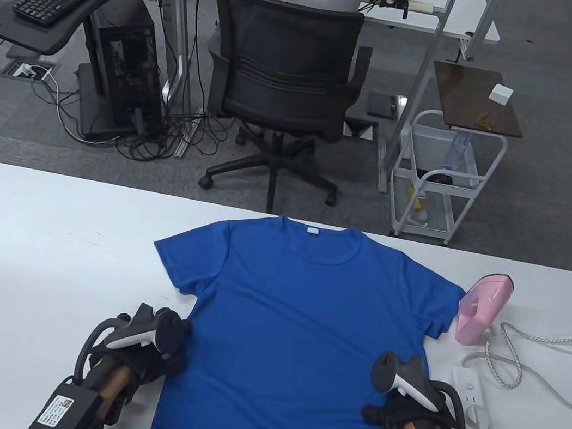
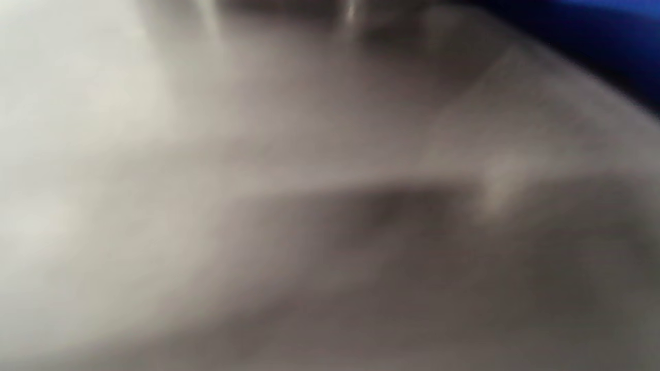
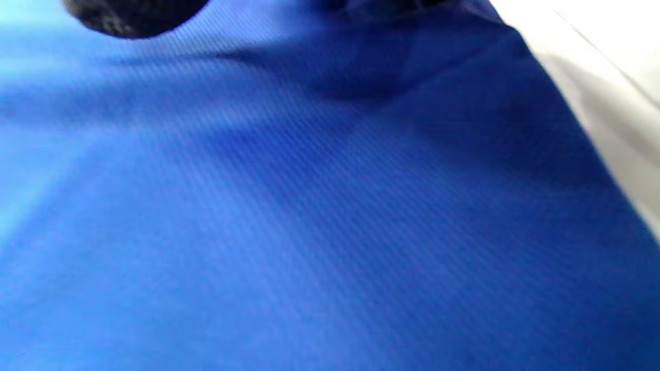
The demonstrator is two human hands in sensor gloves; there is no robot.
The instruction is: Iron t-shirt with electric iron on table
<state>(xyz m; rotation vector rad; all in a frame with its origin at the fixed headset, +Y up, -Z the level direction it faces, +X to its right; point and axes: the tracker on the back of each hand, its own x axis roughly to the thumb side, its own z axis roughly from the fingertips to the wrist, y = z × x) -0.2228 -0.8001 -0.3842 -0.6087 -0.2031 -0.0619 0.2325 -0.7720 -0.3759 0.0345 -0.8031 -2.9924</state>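
Note:
A blue t-shirt [image 1: 297, 338] lies spread flat on the white table [image 1: 36, 248], collar at the far side. My left hand [image 1: 171, 357] sits at the shirt's left edge; the tracker hides its fingers, and the left wrist view is a blur. My right hand [image 1: 378, 408] rests on the shirt near its right edge, thumb spread out on the cloth. In the right wrist view blue fabric [image 3: 309, 216] fills the frame, with a dark fingertip [image 3: 134, 18] at the top. A pink electric iron [image 1: 481, 307] stands on end to the right of the shirt's right sleeve, held by neither hand.
A white power strip [image 1: 470, 393] and a looping braided cord [image 1: 539, 381] lie on the table right of my right hand. Beyond the far edge are an office chair [image 1: 281, 86] with a seated person and a white trolley [image 1: 444, 181].

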